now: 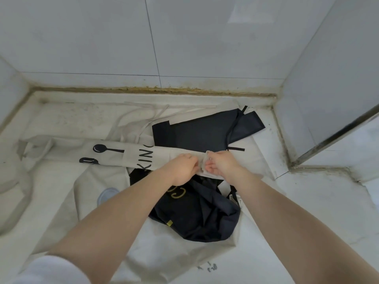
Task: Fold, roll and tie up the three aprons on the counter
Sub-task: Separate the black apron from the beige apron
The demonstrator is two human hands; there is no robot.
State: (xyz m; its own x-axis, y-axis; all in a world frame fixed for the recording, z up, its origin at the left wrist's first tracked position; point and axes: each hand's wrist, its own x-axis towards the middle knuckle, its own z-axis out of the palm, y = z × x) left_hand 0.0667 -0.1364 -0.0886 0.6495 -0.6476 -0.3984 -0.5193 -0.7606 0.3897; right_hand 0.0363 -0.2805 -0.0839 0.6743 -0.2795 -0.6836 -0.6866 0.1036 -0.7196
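Observation:
A cream apron (114,154) folded into a long strip lies across the counter, printed with a black spoon and letters. My left hand (182,168) and my right hand (222,165) both grip its right end, where the cloth curls into a small roll between them. A dark navy apron (196,214) with gold letters lies crumpled under my forearms. Another dark navy apron (196,132) lies flat behind the strip, its black ties trailing right. More cream cloth (67,212) spreads underneath toward the front edge.
White tiled walls close the counter (307,201) at the back and right, with a stained seam along the back edge. Cream ties (143,111) loop at the back left. A round pale lid-like thing (107,194) shows through the cloth at left.

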